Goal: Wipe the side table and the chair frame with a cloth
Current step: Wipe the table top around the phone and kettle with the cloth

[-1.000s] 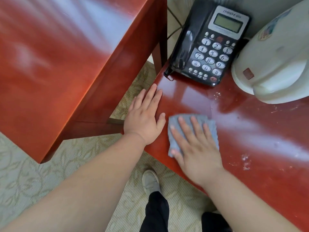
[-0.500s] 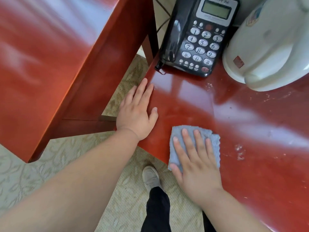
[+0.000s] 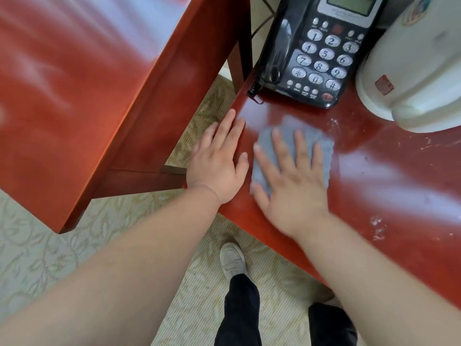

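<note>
A glossy red-brown side table (image 3: 389, 186) fills the right of the head view. My right hand (image 3: 291, 181) lies flat, fingers spread, pressing a grey-blue cloth (image 3: 321, 151) onto the tabletop near its left corner. My left hand (image 3: 217, 158) rests flat and empty on the table's left edge, right beside the cloth. White specks and smears dot the wood to the right of the cloth. The large red wooden surface (image 3: 74, 96) at left stands close to the table, with its leg (image 3: 240, 53) near the table's far corner.
A black desk phone (image 3: 316, 51) sits at the table's far left. A white appliance (image 3: 414, 71) stands to its right. Patterned beige carpet (image 3: 50, 253) covers the floor. My grey shoe (image 3: 233, 260) and dark trouser legs are below the table's front edge.
My right hand has slid the cloth away from the front edge toward the phone and closer to my left hand. The left hand has stayed on the table's edge.
</note>
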Action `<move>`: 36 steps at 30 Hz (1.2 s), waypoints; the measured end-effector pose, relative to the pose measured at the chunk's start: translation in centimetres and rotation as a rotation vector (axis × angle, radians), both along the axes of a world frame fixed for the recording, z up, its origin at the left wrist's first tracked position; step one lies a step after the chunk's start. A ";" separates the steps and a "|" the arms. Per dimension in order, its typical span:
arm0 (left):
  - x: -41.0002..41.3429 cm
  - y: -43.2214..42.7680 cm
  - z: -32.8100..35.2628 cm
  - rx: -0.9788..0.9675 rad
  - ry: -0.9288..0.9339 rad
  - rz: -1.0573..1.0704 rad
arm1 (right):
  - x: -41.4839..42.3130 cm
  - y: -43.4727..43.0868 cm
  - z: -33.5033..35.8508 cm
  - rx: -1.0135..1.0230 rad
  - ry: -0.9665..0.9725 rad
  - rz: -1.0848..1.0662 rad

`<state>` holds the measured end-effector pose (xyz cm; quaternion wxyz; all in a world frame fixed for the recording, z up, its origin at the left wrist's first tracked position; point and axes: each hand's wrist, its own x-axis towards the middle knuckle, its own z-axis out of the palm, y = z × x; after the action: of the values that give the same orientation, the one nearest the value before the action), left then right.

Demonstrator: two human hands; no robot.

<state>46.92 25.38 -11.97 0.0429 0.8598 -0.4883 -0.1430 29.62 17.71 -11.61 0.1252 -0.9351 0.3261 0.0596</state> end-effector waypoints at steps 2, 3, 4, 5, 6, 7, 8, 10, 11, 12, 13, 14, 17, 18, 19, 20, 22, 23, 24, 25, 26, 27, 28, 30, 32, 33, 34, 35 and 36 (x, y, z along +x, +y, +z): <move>0.0 0.0 -0.1 -0.005 0.000 -0.008 | -4.0 4.6 0.2 0.018 -0.012 0.030; 0.1 0.0 -0.1 0.000 0.001 -0.008 | -5.9 6.7 0.3 0.023 0.009 0.059; 0.1 -0.1 -0.1 0.004 0.003 -0.007 | -7.6 8.1 0.4 0.018 0.037 0.090; 0.1 -0.1 -0.2 0.005 0.004 -0.004 | -8.8 8.8 0.3 0.015 0.061 0.114; 0.1 -0.1 -0.2 0.001 0.001 0.000 | -9.5 8.8 0.1 0.020 0.073 0.131; 0.1 -0.1 -0.3 -0.003 -0.001 0.001 | -9.7 8.4 0.0 0.028 0.075 0.145; 0.1 -0.1 -0.3 -0.009 0.002 0.000 | -9.5 7.6 0.0 0.032 0.069 0.158; 0.1 -0.1 -0.4 -0.021 0.012 -0.002 | -8.2 5.7 -0.1 0.033 0.038 0.172; 0.2 -0.1 -0.4 -0.031 0.011 -0.004 | -7.1 4.5 -0.1 0.032 0.028 0.170; 0.2 0.0 -0.4 -0.040 0.008 -0.005 | -5.9 3.3 -0.2 0.027 0.028 0.157; 0.2 0.0 -0.4 -0.043 0.007 -0.002 | -4.7 2.2 -0.3 0.026 0.040 0.134; 0.2 0.0 -0.4 -0.043 0.009 0.003 | -3.5 1.2 -0.3 0.028 0.060 0.108; 0.0 0.2 -0.4 -0.031 -0.001 -0.005 | -2.6 0.7 -0.2 0.018 0.094 0.090; 0.0 0.2 -0.4 -0.028 -0.008 -0.009 | -3.6 1.5 -0.3 0.017 0.079 0.098; 0.0 0.2 -0.3 -0.017 -0.013 -0.008 | -5.2 2.7 -0.3 0.024 0.066 0.114; 0.0 0.3 -0.1 0.001 -0.015 -0.001 | -7.1 4.2 -0.3 0.034 0.058 0.140; -0.5 0.0 0.4 0.057 -0.030 0.013 | -11.2 6.9 -0.2 0.055 0.067 0.179; -0.9 -0.2 0.7 0.093 -0.063 0.010 | -12.8 7.8 -0.2 0.057 0.081 0.188; -1.1 -0.3 1.0 0.121 -0.105 0.004 | -14.0 8.5 -0.1 0.060 0.088 0.194; -1.4 -0.5 1.3 0.133 -0.134 0.002 | -14.5 8.9 0.0 0.069 0.090 0.194; -1.6 -0.8 1.6 0.120 -0.138 0.007 | -14.6 8.9 0.0 0.084 0.085 0.185; -2.1 -1.2 2.0 0.089 -0.118 0.006 | -14.4 8.5 0.1 0.092 0.073 0.166; -2.8 -1.6 2.4 0.047 -0.083 -0.017 | -13.9 8.0 0.1 0.091 0.059 0.141; -4.7 -2.6 2.5 -0.017 -0.024 -0.132 | -12.3 6.2 -0.1 0.068 0.024 0.070; -6.4 -3.2 1.7 -0.020 -0.015 -0.234 | -10.4 3.9 -0.4 0.038 0.005 -0.035; -6.8 -3.4 1.2 -0.011 -0.030 -0.254 | -9.5 2.7 -0.6 0.025 -0.005 -0.094; -7.0 -3.3 0.8 -0.006 -0.050 -0.259 | -8.7 1.3 -0.9 0.014 -0.020 -0.154; -7.0 -3.3 0.5 -0.010 -0.068 -0.258 | -7.8 -0.2 -1.2 0.001 -0.042 -0.213; -6.8 -3.3 0.4 -0.022 -0.080 -0.258 | -7.0 -1.8 -1.5 -0.015 -0.062 -0.263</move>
<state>40.07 22.06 -11.61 0.0139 0.7945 -0.5974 -0.1076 22.66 15.89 -13.09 0.1351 -0.8866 0.4423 0.0116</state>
